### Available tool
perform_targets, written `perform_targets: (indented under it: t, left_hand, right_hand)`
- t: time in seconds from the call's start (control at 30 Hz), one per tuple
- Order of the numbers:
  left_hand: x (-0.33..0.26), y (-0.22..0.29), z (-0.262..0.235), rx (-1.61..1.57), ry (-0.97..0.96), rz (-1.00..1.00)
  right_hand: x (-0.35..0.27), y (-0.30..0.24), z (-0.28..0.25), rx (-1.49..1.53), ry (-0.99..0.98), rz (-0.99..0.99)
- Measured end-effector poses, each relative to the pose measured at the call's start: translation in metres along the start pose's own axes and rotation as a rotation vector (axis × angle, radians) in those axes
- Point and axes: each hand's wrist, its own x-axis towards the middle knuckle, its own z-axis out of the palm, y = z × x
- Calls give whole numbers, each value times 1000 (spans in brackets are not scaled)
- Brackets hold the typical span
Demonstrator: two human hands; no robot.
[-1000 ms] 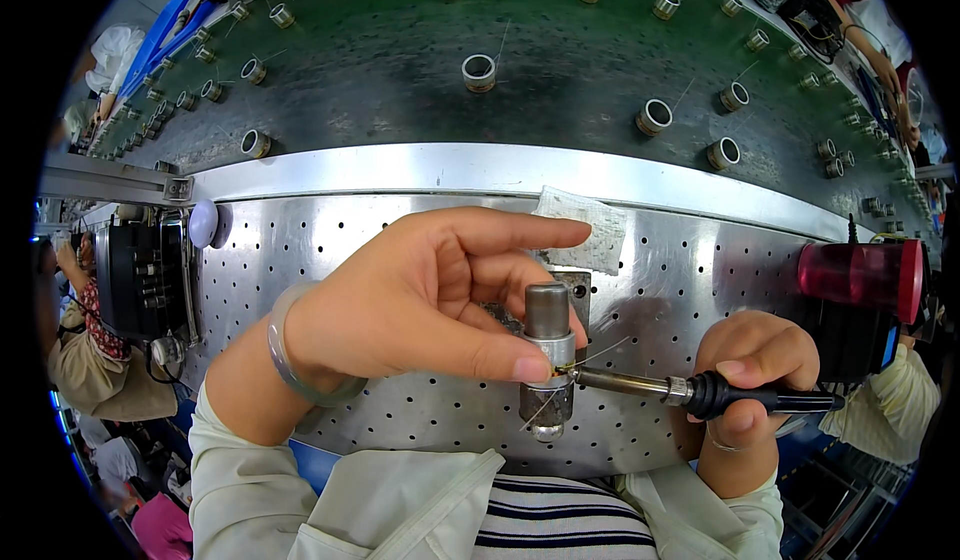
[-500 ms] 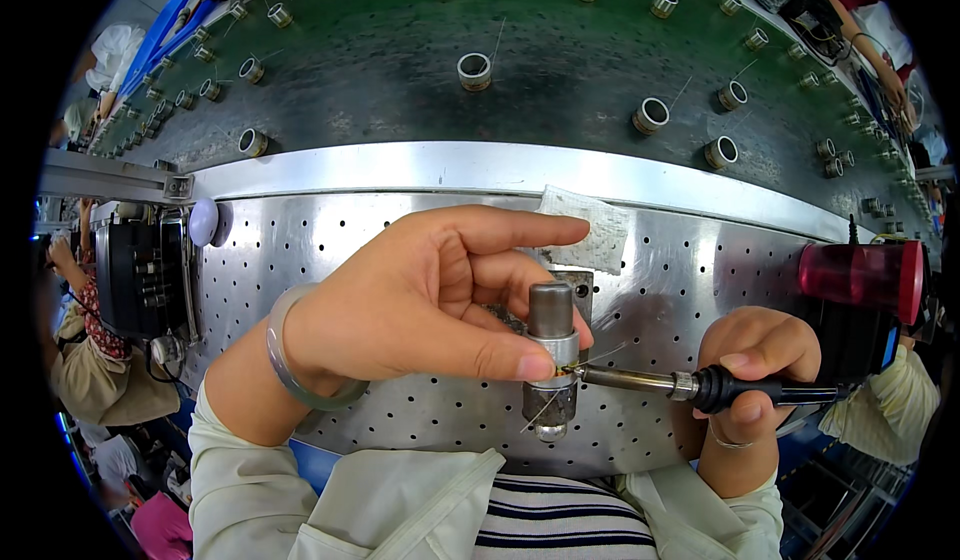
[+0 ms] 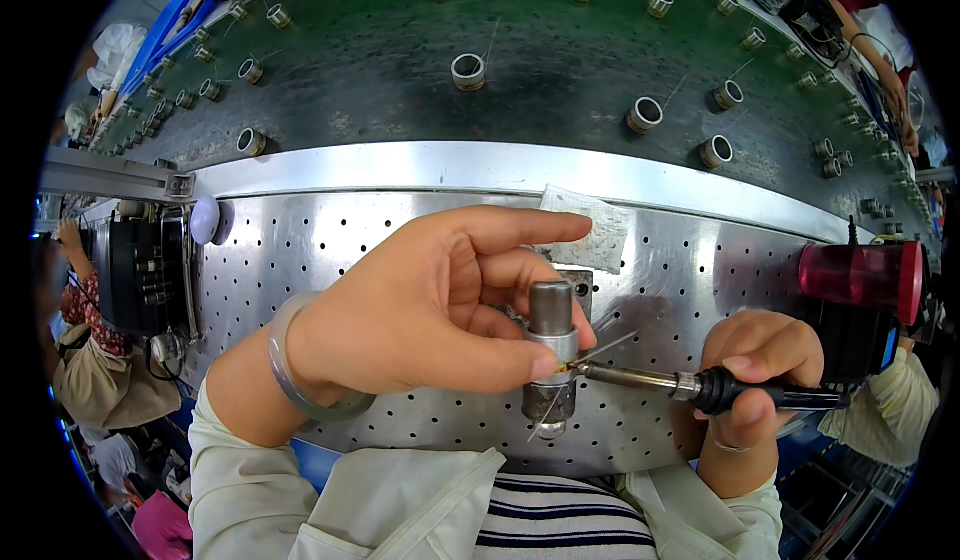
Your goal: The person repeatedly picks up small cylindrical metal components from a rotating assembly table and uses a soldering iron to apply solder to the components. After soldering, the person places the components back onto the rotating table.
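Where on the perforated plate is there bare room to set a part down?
Two patches of perforated plate: between the purple knob and left hand; between the pale cloth and red container, beyond the right hand. Crowded: around the metal post, where left hand and soldering iron converge.

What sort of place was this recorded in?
Probably a factory assembly line: many similar metal rings stand along a green, conveyor-like surface, the right hand holds what looks like a soldering iron, and a co-worker's patterned sleeve shows at left.

Silver ring (image 3: 562, 344) around post (image 3: 551, 306), slanted soldering iron (image 3: 714, 390)
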Motion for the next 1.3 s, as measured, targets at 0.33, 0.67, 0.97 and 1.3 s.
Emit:
perform_targets:
  t: [0.33,0.67,0.97,1.3]
  left_hand:
    - [4,14,-25,-5,-10,93]
    - [-1,107,-178,1495,1022,568]
    - [35,78,-104,1546,513,559]
    - [43,49,-68,1643,520,657]
  right_hand:
    - [12,-4,7,42,236,12]
    - [12,-7,6,131,264,79]
    - [9,-7,-4,152,310,93]
    - [9,-19,-2,188,277,83]
